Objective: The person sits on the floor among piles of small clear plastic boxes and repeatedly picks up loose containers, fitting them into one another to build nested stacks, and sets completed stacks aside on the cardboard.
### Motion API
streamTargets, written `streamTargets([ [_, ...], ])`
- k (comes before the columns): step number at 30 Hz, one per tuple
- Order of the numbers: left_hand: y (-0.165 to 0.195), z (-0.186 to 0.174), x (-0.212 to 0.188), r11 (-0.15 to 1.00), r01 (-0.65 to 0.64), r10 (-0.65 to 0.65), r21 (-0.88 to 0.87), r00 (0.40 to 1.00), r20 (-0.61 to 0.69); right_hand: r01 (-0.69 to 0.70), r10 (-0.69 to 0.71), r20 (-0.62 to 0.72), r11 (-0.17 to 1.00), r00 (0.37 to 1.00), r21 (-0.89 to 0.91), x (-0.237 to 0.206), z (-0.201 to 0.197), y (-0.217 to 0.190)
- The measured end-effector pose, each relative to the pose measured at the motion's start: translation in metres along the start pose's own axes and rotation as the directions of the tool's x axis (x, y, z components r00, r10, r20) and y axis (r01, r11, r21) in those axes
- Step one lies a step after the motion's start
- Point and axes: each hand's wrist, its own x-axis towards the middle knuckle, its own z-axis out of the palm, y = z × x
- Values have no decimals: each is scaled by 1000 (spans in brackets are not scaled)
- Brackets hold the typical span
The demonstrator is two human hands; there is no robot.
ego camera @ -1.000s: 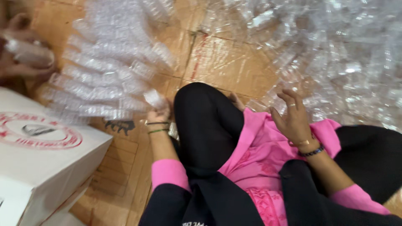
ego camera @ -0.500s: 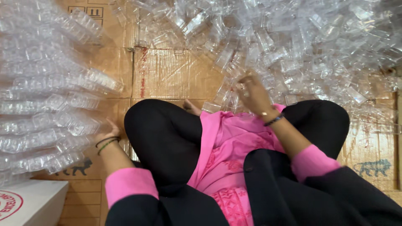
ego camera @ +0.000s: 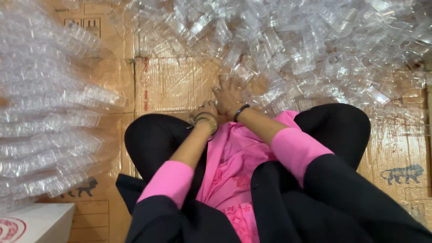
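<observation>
Clear plastic pieces [ego camera: 288, 49] heaped just beyond both hands [ego camera: 220, 101].

You have just one camera, and it sits on your head. It looks almost straight down over your chest and lap, so your arms come up from the bottom of the picture. Your left hand [ego camera: 206, 111] and right hand [ego camera: 229, 94] sit near the middle, quite close to the lens. Past your knees you see the cardboard floor [ego camera: 173, 83] and the heap of clear plastic pieces [ego camera: 306, 40] at the top. No second view shares anything.
</observation>
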Motion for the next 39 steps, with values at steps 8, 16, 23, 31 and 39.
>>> streamTargets([
  [8,0,-4,50,892,304,-302,-335,951,61,10,-40,-125,973,991,-232,27,-1,20],
  [16,-53,-33,-19,758,-198,109,-621,978,-178,-72,200,-105,716,974,694,-11,-44,102],
  [23,19,-26,-81,477,-607,675,-636,717,-178,10,-398,186,441,898,897,-133,-4,94],
  [31,-7,-1,-19,-255,-409,-102,-876,913,-396,-213,11,213,100,977,972,-83,6,112],
  [39,13,7,-40,-120,-212,101,-970,969,-224,-48,53,41,129,998,990,-74,10,103],
])
